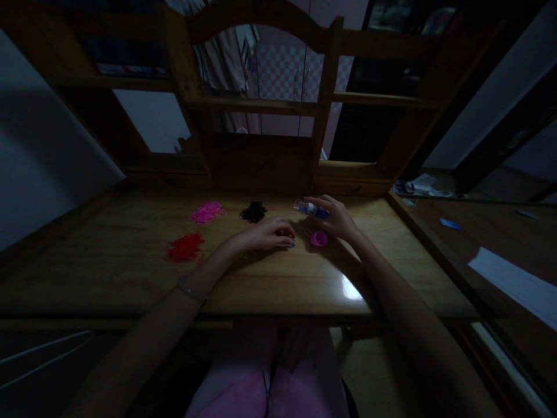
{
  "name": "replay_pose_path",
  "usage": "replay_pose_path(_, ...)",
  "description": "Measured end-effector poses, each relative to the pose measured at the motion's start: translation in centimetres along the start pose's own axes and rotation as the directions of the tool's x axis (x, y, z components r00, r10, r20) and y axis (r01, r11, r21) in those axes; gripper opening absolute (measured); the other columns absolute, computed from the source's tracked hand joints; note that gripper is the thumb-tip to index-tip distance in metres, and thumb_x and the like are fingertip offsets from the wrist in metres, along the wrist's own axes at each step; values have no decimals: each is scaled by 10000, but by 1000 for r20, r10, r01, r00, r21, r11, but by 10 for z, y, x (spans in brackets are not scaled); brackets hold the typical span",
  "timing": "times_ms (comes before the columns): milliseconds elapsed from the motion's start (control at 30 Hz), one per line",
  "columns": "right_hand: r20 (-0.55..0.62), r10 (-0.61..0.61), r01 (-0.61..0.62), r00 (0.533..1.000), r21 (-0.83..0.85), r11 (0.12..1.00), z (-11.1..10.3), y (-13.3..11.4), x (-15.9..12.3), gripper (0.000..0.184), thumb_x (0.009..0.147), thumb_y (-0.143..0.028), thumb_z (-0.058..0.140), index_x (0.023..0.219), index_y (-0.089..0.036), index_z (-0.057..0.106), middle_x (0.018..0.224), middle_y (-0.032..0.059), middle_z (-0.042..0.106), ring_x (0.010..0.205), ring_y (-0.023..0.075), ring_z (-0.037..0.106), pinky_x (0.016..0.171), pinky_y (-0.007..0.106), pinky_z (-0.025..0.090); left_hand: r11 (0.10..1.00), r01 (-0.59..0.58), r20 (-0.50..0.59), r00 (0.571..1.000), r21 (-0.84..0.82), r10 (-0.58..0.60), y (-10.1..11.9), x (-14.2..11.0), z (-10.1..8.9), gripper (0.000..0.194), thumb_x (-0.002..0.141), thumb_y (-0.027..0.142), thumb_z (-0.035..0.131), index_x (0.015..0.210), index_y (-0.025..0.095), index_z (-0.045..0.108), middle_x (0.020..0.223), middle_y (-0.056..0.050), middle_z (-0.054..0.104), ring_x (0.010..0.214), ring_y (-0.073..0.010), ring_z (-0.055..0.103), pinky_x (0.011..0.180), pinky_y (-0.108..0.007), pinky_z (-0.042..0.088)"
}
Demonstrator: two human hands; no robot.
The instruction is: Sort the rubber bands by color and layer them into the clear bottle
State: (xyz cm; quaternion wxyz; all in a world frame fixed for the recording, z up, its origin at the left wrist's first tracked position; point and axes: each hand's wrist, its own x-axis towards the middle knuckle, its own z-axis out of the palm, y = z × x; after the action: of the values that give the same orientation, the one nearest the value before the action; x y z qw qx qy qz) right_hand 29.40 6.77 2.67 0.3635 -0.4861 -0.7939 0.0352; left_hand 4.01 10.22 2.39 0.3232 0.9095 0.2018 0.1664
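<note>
My right hand (337, 217) is closed round a small clear bottle (310, 208) with blue contents, tipped on its side a little above the wooden desk (270, 278). A pink cap (319, 238) lies on the desk just below that hand. My left hand (265, 233) rests on the desk to the left of the cap, fingers curled and pinched on something small and bluish (290, 244) that I cannot make out.
Small heaps of loose bands lie to the left: pink (208, 212), black (253, 212) and red (185, 248). A wooden shelf unit (261, 104) rises behind the desk. Papers lie on a side surface (513, 278) at the right.
</note>
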Motion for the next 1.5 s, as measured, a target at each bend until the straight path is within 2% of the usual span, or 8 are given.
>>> replay_pose_path(100, 7, 1, -1, 1000, -6, 1000, 0, 0, 0, 524, 781, -231, 681, 1297, -271, 599, 1117, 69, 629, 994, 233, 611, 872, 353, 485, 997, 27, 62, 998, -66, -23, -2, -1, 2, 302, 782, 355, 715, 1021, 173, 683, 935, -48, 648, 833, -165, 596, 720, -260, 465)
replay_pose_path(267, 1, 8, -8, 1000, -3, 1000, -1, 0, -1, 534, 781, -237, 684, 1305, -276, 593, 1127, 70, 627, 998, 238, 612, 872, 354, 485, 994, 42, 123, 992, -104, -29, -6, -2, 2, 214, 825, 295, 650, 994, 166, 678, 933, -55, 673, 834, -163, 611, 735, -265, 469)
replay_pose_path(633, -4, 13, -13, 1000, 4, 1000, 1, 1, -1, 543, 779, -242, 685, 1312, -284, 588, 1133, 68, 627, 1007, 245, 613, 881, 367, 488, 996, 80, 86, 993, 25, -82, -8, -1, 9, 145, 784, 240, 621, 895, 165, 676, 813, -27, 658, 704, -137, 575, 636, -233, 431)
replay_pose_path(967, 16, 5, -6, 1000, 21, 1000, 0, 0, -1, 526, 785, -246, 680, 1302, -286, 594, 1111, 66, 628, 983, 229, 617, 869, 361, 489, 994, 105, -128, 986, -20, -107, -5, 1, 8, 149, 861, 287, 557, 933, 179, 631, 833, -20, 655, 741, -138, 587, 659, -240, 437)
replay_pose_path(1067, 21, 9, -9, 1000, 13, 1000, 0, 0, 0, 510, 788, -238, 669, 1291, -290, 603, 1095, 64, 631, 979, 229, 618, 858, 357, 490, 989, 149, -288, 947, 0, -142, -5, 5, 8, 174, 870, 312, 562, 922, 172, 651, 855, -33, 682, 759, -153, 607, 694, -260, 456)
replay_pose_path(1200, 43, 8, -8, 999, -17, 1000, 1, 3, 0, 529, 777, -238, 682, 1298, -290, 601, 1071, 64, 633, 966, 233, 619, 842, 351, 494, 981, 182, -481, 856, -68, -192, -10, 9, 7, 212, 849, 365, 606, 909, 177, 685, 886, -40, 713, 812, -175, 641, 736, -280, 485)
replay_pose_path(1333, 65, 20, -16, 998, -64, 998, 5, 7, -1, 529, 780, -252, 693, 1300, -295, 601, 1054, 63, 632, 949, 231, 619, 835, 351, 498, 971, 153, -545, 807, -182, -229, -15, 9, 7, 184, 824, 322, 642, 923, 189, 722, 884, -46, 735, 840, -188, 666, 754, -291, 506)
replay_pose_path(1500, 70, 19, -13, 997, -82, 997, 9, 11, -2, 513, 794, -260, 694, 1295, -322, 602, 1075, 56, 631, 981, 227, 608, 859, 367, 497, 986, 93, -576, 802, -137, -156, -14, 10, 8, 152, 817, 263, 658, 916, 205, 757, 934, -47, 743, 886, -185, 673, 834, -306, 503)
